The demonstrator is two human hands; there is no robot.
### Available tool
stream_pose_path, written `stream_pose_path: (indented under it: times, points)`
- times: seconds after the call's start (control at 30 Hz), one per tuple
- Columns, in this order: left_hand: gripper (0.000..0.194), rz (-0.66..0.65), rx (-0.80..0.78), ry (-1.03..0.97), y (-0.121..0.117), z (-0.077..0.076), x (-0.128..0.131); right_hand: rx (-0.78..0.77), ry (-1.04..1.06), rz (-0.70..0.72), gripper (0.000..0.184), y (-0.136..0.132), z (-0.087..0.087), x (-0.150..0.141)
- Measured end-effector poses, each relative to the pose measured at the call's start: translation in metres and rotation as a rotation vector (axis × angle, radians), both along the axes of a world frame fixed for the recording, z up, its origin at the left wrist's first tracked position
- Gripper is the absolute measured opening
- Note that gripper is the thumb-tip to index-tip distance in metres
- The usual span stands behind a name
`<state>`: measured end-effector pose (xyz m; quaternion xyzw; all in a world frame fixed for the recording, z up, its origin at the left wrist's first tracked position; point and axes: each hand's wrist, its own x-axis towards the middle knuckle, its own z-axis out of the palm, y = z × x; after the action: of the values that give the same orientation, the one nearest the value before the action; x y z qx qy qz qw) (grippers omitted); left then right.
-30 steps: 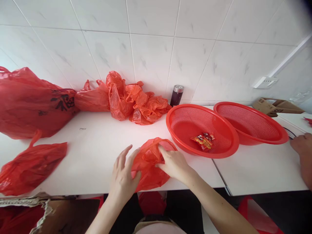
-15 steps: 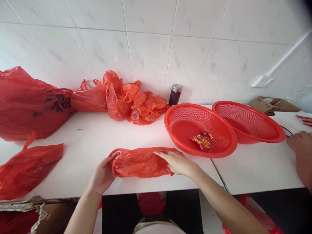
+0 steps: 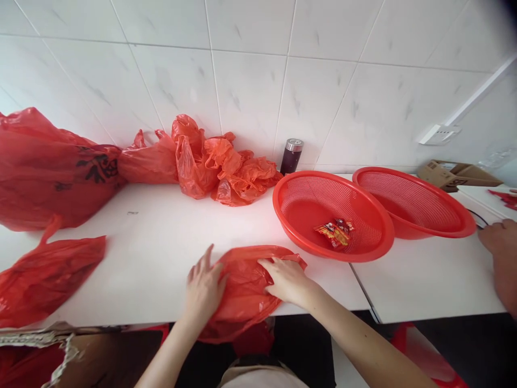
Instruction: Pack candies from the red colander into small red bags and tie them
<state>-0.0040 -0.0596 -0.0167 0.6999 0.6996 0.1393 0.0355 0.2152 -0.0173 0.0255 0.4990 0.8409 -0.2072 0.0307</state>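
Observation:
A thin red plastic bag (image 3: 246, 293) lies crumpled at the front of the white table, its near part sagging over the edge. My left hand (image 3: 204, 288) rests against the bag's left side, fingers spread and pointing away from me. On the bag's right part is my right hand (image 3: 288, 280), its fingers bent but apart, touching the film. To the right of the bag, a red perforated basket (image 3: 287, 223) has a few small snack packets (image 3: 336, 233) in its bottom.
A second red basket (image 3: 464, 218) stands behind the first. Several filled or bunched red bags (image 3: 149, 159) line the wall beside a dark flask (image 3: 291, 156). Another red bag (image 3: 52, 280) lies left. Another person's hand (image 3: 498, 240) is at the right edge, near a cardboard box (image 3: 452, 175).
My left hand has moved right and forward, its fingers now spread. The bag has widened toward me, spilling over the table edge. My right hand's fingers have bent and moved slightly.

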Motion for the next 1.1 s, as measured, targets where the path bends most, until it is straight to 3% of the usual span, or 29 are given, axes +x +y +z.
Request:
stream_pose_path:
  times: [0.13,0.23,0.33,0.53,0.63,0.73,0.8,0.87,0.93,1.0,1.07,1.1]
  points:
    - [0.038,0.134,-0.055,0.000,0.015,0.007,-0.031,-0.005,-0.085,-0.002,0.079,0.000,0.000,0.016]
    - [0.042,0.087,-0.165,-0.143,0.015,0.019,-0.037,0.015,-0.106,-0.017,0.075,0.001,0.004,0.019]
    - [0.037,-0.004,-0.172,-0.370,0.007,0.023,-0.032,0.021,-0.117,-0.046,0.074,0.002,0.007,0.017]
    - [0.045,0.022,-0.043,-0.667,-0.016,0.017,-0.023,-0.010,-0.156,-0.093,0.092,0.011,0.006,0.006]
    - [0.053,0.064,-0.141,-0.644,-0.024,0.008,-0.025,-0.028,-0.149,-0.084,0.091,0.007,0.011,0.005]
    - [0.060,0.039,-0.200,-0.629,-0.026,0.000,-0.032,-0.019,0.011,0.073,0.075,-0.009,0.036,0.014]
    - [0.060,0.004,-0.163,-0.614,-0.025,-0.003,-0.038,-0.059,0.218,0.251,0.063,-0.015,0.063,0.029]
    - [0.060,-0.026,-0.121,-0.578,-0.023,-0.002,-0.042,-0.063,0.422,0.312,0.053,-0.006,0.091,0.049]
    - [0.060,-0.060,-0.103,-0.576,-0.020,0.003,-0.044,0.059,0.489,0.128,0.049,0.022,0.107,0.075]
    - [0.060,-0.109,-0.118,-0.612,-0.020,0.011,-0.042,0.125,0.291,-0.082,0.060,0.062,0.106,0.106]
    - [0.060,-0.163,-0.151,-0.680,-0.023,0.019,-0.037,-0.007,-0.098,-0.289,0.088,0.102,0.092,0.136]
    - [0.059,-0.175,-0.169,-0.725,-0.026,0.023,-0.034,-0.075,-0.172,-0.335,0.100,0.119,0.082,0.150]
